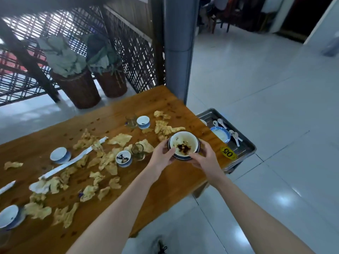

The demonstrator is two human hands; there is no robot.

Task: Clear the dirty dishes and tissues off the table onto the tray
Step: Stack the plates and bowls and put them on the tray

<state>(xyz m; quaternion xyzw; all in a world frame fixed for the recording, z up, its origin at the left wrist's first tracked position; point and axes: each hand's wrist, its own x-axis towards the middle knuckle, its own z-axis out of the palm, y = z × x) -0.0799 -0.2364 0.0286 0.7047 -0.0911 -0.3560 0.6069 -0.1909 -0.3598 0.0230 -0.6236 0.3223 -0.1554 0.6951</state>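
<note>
I hold a dirty white bowl with a dark blue rim, dark food scraps inside, near the right end of the wooden table. My left hand grips its left side and my right hand grips its right side, thumbs on the rim. A metal tray stands beyond the table's right end, holding a blue-rimmed bowl and several white spoons. Crumpled tissues lie scattered over the table. Small bowls and two glasses stand among them.
A yellow "05" tag sits at the table's right corner. Long white paper wrappers lie across the tissues. Two potted plants in dark baskets stand behind the table by a lattice screen, and a grey pillar rises at the far corner. Tiled floor lies to the right.
</note>
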